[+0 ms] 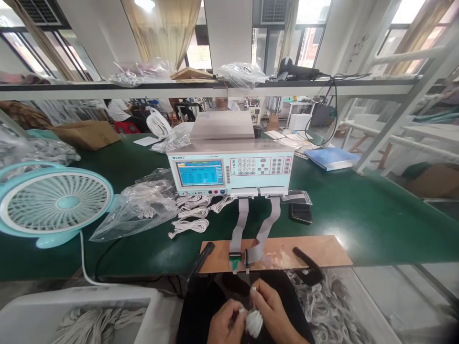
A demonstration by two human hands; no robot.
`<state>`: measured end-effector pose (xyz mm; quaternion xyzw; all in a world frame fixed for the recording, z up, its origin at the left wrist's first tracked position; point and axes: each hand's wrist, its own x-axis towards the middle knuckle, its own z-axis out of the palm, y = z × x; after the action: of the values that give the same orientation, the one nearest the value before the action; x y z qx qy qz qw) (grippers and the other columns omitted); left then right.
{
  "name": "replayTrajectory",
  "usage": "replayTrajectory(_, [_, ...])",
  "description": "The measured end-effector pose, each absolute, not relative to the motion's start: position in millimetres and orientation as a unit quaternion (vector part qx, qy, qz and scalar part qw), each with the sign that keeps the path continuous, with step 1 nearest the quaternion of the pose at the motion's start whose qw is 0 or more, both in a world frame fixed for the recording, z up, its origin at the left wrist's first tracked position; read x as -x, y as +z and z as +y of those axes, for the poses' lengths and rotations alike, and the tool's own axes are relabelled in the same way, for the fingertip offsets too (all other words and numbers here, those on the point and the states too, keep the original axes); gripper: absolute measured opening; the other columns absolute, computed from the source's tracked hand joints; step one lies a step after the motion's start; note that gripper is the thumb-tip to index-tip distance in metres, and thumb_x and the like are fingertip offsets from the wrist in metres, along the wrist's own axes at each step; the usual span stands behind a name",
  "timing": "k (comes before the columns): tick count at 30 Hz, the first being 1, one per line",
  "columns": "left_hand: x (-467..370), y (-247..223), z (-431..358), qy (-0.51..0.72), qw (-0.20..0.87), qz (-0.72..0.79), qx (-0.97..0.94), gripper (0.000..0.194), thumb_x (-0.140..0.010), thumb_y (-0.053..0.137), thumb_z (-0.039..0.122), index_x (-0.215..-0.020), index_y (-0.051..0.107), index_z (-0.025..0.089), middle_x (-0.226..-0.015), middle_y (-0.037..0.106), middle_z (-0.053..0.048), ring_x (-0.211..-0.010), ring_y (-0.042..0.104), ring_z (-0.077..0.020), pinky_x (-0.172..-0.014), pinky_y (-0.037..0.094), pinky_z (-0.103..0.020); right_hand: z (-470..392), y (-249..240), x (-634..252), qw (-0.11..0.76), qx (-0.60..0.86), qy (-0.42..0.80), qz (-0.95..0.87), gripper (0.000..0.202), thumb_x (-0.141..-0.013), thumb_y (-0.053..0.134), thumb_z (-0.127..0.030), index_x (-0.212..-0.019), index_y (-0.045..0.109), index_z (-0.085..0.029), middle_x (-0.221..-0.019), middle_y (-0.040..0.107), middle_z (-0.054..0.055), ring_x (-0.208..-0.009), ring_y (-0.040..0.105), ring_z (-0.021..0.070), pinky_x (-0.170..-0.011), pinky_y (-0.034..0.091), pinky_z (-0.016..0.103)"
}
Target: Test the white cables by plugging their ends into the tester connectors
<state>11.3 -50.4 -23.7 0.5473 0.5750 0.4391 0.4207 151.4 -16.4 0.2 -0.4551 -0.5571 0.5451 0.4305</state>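
So the person's left hand (226,321) and right hand (271,306) each look to be pinching one end of a white cable (254,325), 6 o'clock over the lap (199,313), probably so its middle hangs free. Gray ribbons (241,220) sit at 12 o'clock, likely for easy reach.

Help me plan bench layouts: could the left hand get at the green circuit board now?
Probably yes: the green circuit board lies by the wooden board's near edge, ahead of the left hand, nothing visible between. The hand pinches the white cable and would likely need freeing first.
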Motion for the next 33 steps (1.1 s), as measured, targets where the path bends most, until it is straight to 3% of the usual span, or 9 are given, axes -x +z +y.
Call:
replayTrajectory(7, [-14,-19,-24,0.483,0.551,0.571,-0.37,0.031,-0.066,0.064,0.044,-0.068,0.063,0.013,-0.051,0.053,0.002,-0.042,0.038,-0.0069,-0.04,0.031,-0.017,8,-5,-138,0.447,0.483,0.621,-0.426,0.04,-0.065,0.065,-0.051,-0.058,0.052,-0.014,-0.051,0.043,-0.004,-0.047,0.036,0.01,-0.048,0.029,0.022])
replayTrajectory(23, [-4,-12,-16,0.449,0.595,0.55,-0.377,0.028,-0.069,0.065,0.037,-0.076,0.068,0.011,-0.058,0.058,0.0,-0.045,0.042,-0.0064,-0.041,0.035,-0.016,5,3,-133,0.478,0.478,0.633,-0.377,0.03,-0.065,0.072,-0.039,-0.062,0.063,-0.011,-0.054,0.052,-0.001,-0.05,0.042,0.0103,-0.05,0.034,0.02])
replayTrajectory(33, [8,4,-11,0.408,0.609,0.502,-0.459,0.029,-0.079,0.052,0.036,-0.062,0.057,0.014,-0.049,0.043,0.006,-0.039,0.035,-0.0046,-0.039,0.029,-0.016,7,-7,-127,0.5,0.48,0.662,-0.285,0.03,-0.062,0.076,-0.037,-0.059,0.063,-0.01,-0.05,0.053,0.0,-0.044,0.043,0.0089,-0.045,0.035,0.02])
